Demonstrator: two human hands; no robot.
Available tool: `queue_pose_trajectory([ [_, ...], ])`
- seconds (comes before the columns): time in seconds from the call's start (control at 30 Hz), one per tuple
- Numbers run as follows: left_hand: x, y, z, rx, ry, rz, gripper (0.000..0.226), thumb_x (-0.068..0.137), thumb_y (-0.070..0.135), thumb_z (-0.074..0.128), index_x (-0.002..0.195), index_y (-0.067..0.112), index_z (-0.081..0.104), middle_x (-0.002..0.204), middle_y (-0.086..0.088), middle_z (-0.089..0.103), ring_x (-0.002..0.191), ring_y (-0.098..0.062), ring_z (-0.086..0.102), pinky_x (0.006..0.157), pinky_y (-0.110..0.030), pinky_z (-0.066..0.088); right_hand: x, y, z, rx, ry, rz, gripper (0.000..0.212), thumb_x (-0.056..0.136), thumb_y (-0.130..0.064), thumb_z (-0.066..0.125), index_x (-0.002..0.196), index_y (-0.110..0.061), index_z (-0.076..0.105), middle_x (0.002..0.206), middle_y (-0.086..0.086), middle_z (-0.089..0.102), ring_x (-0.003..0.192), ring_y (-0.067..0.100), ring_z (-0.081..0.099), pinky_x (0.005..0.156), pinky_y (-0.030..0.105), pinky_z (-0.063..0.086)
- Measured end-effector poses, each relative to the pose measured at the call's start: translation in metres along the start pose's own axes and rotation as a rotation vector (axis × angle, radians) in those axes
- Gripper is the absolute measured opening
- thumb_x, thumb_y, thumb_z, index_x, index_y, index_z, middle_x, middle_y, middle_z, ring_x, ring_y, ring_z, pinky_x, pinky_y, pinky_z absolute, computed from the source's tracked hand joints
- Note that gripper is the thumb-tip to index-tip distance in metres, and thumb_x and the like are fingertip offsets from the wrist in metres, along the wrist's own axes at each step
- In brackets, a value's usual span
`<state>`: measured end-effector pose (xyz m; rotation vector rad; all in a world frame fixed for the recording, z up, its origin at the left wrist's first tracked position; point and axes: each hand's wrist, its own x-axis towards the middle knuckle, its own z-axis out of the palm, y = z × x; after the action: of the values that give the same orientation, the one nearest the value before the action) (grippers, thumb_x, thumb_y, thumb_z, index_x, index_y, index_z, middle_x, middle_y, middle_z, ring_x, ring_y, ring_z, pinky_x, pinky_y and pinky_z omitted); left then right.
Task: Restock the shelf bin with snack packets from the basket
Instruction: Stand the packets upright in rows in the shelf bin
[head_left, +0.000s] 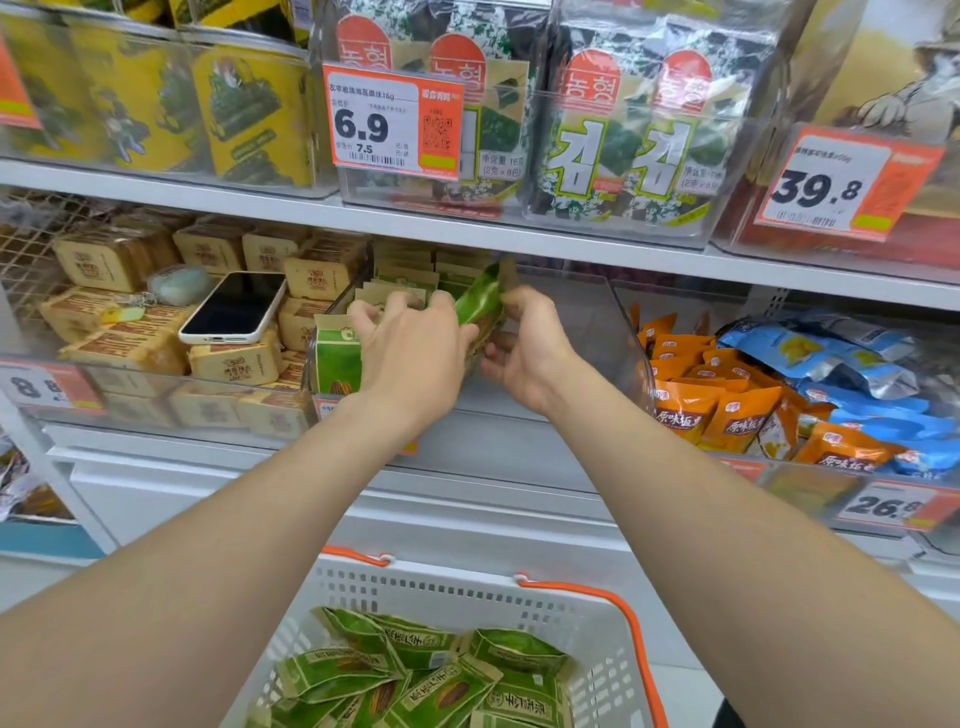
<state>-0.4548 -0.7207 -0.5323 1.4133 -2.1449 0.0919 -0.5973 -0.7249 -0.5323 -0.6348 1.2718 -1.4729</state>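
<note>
A clear plastic shelf bin (587, 332) on the middle shelf holds several green and tan snack packets (337, 358) standing upright at its left side. Both hands reach into it. My left hand (410, 348) curls over the standing packets and against a tilted green packet (480, 296). My right hand (524, 348) grips that same packet from the right, thumb on its upper edge. Below, a white basket (467, 592) with orange handles holds several more green packets (415, 680). The right half of the bin is bare.
A phone (234, 309) lies on tan packets in the bin to the left. Orange packets (717, 405) and blue packets (841, 364) fill the bin to the right. Seaweed packs (613, 140) and price tags (392, 122) sit on the shelf above.
</note>
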Motion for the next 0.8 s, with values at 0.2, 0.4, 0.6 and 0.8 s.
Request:
queue_pose_trajectory([
  [0.2, -0.004, -0.007, -0.002, 0.109, 0.031, 0.044, 0.022, 0.102, 0.040, 0.061, 0.118, 0.025, 0.066, 0.130, -0.003, 0.060, 0.129, -0.033, 0.038, 0.101, -0.052, 0.026, 0.008, 0.006, -0.013, -0.157, 0.040, -0.086, 0.038, 0.099, -0.016, 0.069, 0.134, -0.004, 0.060, 0.114, 0.015, 0.077, 0.105, 0.034, 0.075, 0.095, 0.057, 0.059],
  [0.4, -0.005, -0.021, -0.010, 0.207, 0.073, -0.015, 0.051, 0.083, 0.031, 0.072, 0.128, 0.017, 0.054, 0.133, -0.011, 0.051, 0.127, -0.040, 0.041, 0.104, -0.058, 0.029, 0.021, 0.013, -0.017, -0.406, 0.138, -0.228, 0.043, 0.092, -0.034, 0.078, 0.131, -0.025, 0.062, 0.126, 0.005, 0.071, 0.106, 0.029, 0.073, 0.093, 0.054, 0.061],
  [0.6, -0.003, -0.029, -0.010, 0.170, -0.030, -0.112, 0.063, 0.083, 0.043, 0.074, 0.132, 0.017, 0.045, 0.135, -0.013, 0.050, 0.124, -0.044, 0.049, 0.104, -0.057, 0.035, 0.034, 0.014, -0.008, -0.547, 0.185, -0.366, 0.040, 0.100, -0.025, 0.070, 0.138, -0.016, 0.060, 0.129, 0.003, 0.069, 0.118, 0.023, 0.065, 0.104, 0.041, 0.054],
  [0.8, -0.003, -0.031, -0.006, 0.199, -0.019, -0.087, 0.056, 0.085, 0.040, 0.072, 0.131, 0.018, 0.050, 0.135, -0.013, 0.051, 0.124, -0.042, 0.048, 0.102, -0.055, 0.035, 0.049, 0.018, -0.002, -0.747, 0.210, -0.442, 0.032, 0.100, -0.008, 0.065, 0.130, -0.016, 0.061, 0.104, 0.002, 0.068, 0.101, 0.026, 0.069, 0.086, 0.035, 0.058],
])
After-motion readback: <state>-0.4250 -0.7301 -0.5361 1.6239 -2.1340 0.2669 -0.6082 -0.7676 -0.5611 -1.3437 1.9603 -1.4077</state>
